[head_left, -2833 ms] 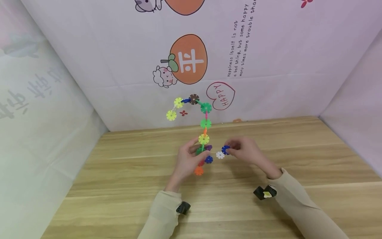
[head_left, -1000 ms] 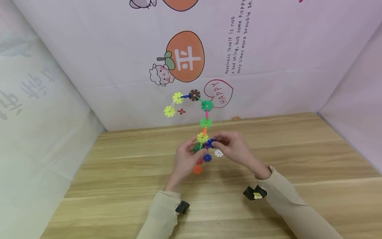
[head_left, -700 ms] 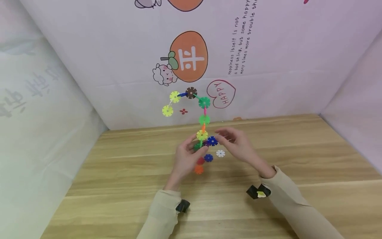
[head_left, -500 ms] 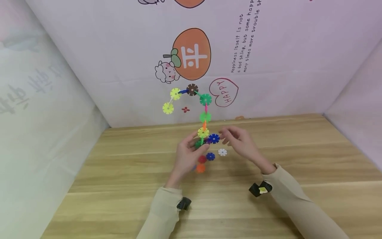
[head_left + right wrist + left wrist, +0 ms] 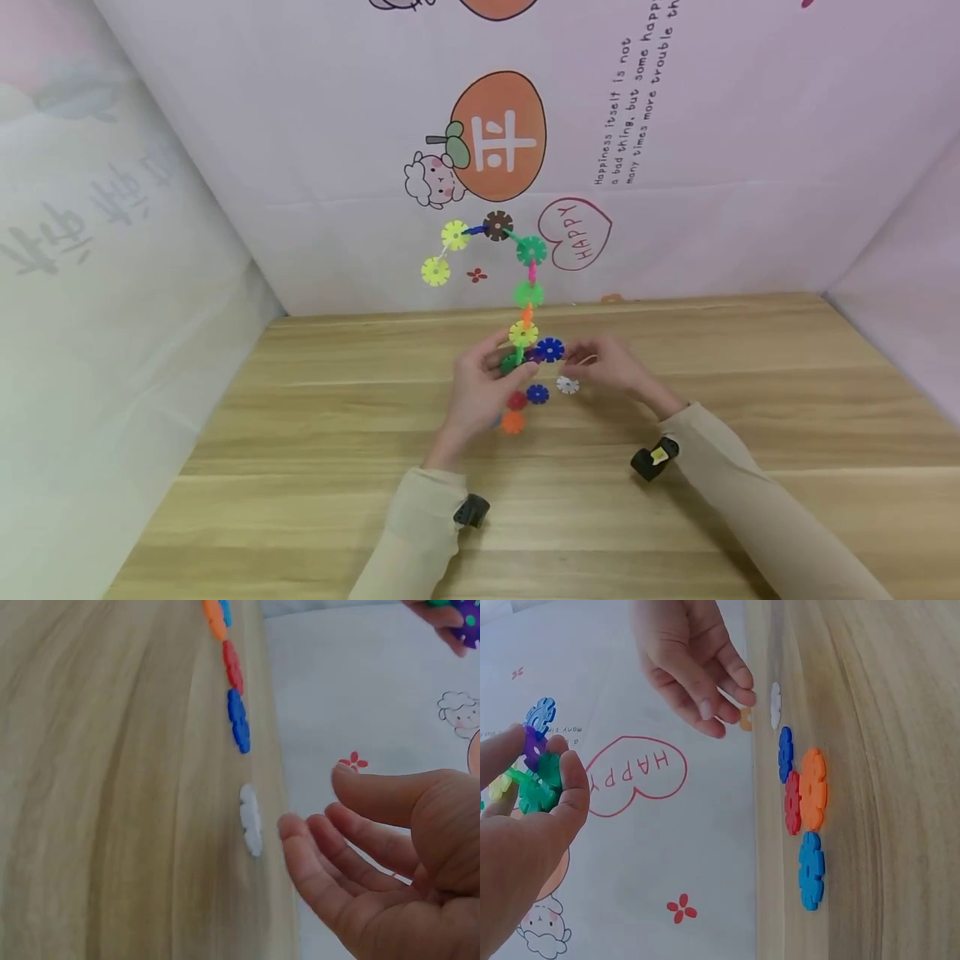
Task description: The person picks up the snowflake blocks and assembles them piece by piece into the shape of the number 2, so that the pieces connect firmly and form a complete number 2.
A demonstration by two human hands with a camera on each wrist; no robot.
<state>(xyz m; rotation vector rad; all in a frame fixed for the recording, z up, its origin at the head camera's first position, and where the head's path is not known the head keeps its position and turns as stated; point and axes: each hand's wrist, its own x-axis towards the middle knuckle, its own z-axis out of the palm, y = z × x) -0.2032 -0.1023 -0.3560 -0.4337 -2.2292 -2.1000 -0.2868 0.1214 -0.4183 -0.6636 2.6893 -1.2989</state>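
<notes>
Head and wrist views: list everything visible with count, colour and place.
table: 1, light brown, lower head view
backdrop: count unclear, white with prints, behind and beside table
disc chain: 1, multicoloured, raised above table
loose discs: 5, white one, dark blue one, red one, orange one, light blue one, on table
sleeves: 2, beige, lower head view
wrist cameras: 2, black, by sleeves
left hand: 1, bare, holding disc chain
right hand: 1, bare, near white one, holding nothing

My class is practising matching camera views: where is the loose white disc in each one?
Head: white disc, right of and below centre, beside the right hand.
Left wrist: white disc, upper part, right of centre.
Right wrist: white disc, slightly below centre.
Shared landmark: the loose dark blue disc, its nearest loose neighbour throughout.
</notes>
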